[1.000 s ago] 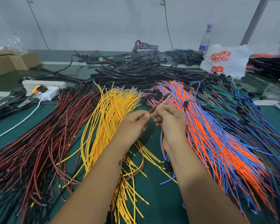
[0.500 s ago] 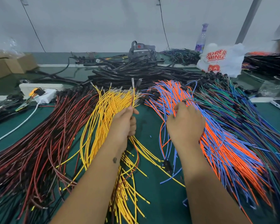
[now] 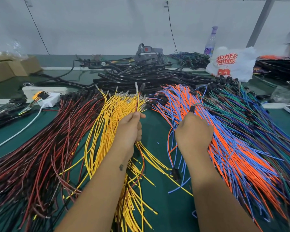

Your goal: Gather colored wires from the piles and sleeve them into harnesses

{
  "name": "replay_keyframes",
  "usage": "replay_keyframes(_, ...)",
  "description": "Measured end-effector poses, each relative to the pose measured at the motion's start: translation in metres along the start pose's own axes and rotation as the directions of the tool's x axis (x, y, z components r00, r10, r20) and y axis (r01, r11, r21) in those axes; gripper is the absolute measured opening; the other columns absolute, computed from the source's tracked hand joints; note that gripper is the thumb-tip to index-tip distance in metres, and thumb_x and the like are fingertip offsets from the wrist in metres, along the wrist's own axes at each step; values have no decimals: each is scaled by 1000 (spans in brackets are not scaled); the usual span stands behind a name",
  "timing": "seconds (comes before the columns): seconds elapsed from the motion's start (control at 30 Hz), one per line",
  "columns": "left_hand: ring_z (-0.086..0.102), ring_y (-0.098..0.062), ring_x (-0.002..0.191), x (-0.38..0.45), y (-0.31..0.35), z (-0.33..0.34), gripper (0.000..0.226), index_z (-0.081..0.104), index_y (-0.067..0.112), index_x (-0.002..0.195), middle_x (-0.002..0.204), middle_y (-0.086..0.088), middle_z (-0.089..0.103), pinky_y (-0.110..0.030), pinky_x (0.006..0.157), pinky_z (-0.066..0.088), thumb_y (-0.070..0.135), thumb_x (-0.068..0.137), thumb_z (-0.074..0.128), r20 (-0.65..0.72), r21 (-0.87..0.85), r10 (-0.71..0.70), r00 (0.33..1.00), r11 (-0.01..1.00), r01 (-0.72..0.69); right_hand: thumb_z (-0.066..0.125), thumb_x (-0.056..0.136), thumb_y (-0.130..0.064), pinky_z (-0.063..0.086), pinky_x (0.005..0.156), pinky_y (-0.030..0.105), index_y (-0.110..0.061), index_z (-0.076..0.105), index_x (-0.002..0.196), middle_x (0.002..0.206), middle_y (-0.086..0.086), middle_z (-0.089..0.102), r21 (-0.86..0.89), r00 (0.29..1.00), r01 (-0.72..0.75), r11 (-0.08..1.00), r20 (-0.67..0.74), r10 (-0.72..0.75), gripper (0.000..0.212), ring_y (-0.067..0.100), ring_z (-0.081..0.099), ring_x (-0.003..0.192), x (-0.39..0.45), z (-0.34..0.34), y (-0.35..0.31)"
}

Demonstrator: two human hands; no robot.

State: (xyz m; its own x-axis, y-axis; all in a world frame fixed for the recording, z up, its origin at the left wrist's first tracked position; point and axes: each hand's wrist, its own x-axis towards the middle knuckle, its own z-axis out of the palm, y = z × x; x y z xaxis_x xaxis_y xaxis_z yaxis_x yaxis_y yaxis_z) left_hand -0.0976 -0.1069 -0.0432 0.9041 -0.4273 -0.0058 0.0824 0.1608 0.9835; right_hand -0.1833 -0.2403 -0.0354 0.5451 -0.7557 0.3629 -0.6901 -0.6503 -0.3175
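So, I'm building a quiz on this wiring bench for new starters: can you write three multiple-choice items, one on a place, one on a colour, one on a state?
1. Where does the yellow wire pile lie?
A. right of the orange-and-blue pile
B. between the red-and-black pile and the orange-and-blue pile
C. behind the black sleeving

2. What colour is the print on the white plastic bag?
A. red
B. green
C. blue

3. What is the left hand doing?
A. lying flat and empty
B. holding the bottle
C. gripping a few wires upright

Answers:
B, the red-and-black pile lies on its left and the orange-and-blue pile on its right.
A, the lettering is red.
C, its fingers curl round wires whose tips stick up above the fist.
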Motion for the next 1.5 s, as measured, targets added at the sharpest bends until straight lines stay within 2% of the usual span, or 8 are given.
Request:
replay_keyframes(0.23,20,-4,36,2,1,0,29,60,13,85,48,8,26,-14,34,18,19,104,38,2,-102,-40,999,994,40,55,89,-15,34,79,42,-8,61,87,91,12,64,343,954,212,915,-276,-117,9,37,56,92,-8,-9,-14)
replay_keyframes(0.5,21,-4,35,2,0,-1,31,59,13,85,45,9,25,-15,36,19,20,104,35,4,-129,-25,1000,991,26,59,86,-29,43,67,41,-20,51,64,63,-4,49,459,851,490,741,-68,-521,26,27,53,71,-28,1,-32)
replay_keyframes(0.73,18,-2,36,4,1,-1,31,59,14,86,47,9,24,-13,34,18,20,104,36,22,-149,-5,1000,989,8,51,92,-28,40,74,38,-15,65,92,96,9,61,303,971,234,924,-114,-209,19,32,54,95,-14,4,-21)
replay_keyframes(0.83,18,-2,34,2,1,-3,31,58,12,85,44,10,24,-13,33,17,19,104,35,12,-199,0,1000,980,2,58,88,-23,39,87,40,-15,70,99,100,10,62,347,935,351,869,-169,-310,18,33,52,101,-12,4,-20)
replay_keyframes(0.93,19,-1,34,2,3,-4,30,57,11,86,42,11,25,-13,33,17,21,104,34,-22,-270,10,1000,963,-16,54,93,-40,31,103,38,-24,61,126,128,6,55,377,857,472,797,13,-514,38,29,44,121,-22,11,-29)
replay_keyframes(1.03,19,-2,35,2,4,-5,31,56,11,86,45,10,24,-14,34,17,21,105,33,-35,-363,-12,999,932,-1,35,96,-58,14,113,42,-35,40,142,155,14,26,188,832,428,884,300,-467,52,30,20,141,-28,25,-30)
replay_keyframes(1.3,19,-2,33,2,5,-3,32,55,12,83,43,10,27,-14,34,16,20,105,34,-27,-360,-61,998,932,47,51,94,-35,26,89,37,-21,58,108,117,4,54,84,870,463,882,147,-471,21,29,43,114,-27,20,-30)
replay_keyframes(1.5,21,-2,33,3,5,-4,31,56,11,84,42,9,29,-14,33,18,20,105,34,-22,-345,-72,997,937,60,47,96,-38,27,99,38,-13,50,116,128,6,48,113,886,417,902,169,-431,32,29,39,121,-24,25,-26)
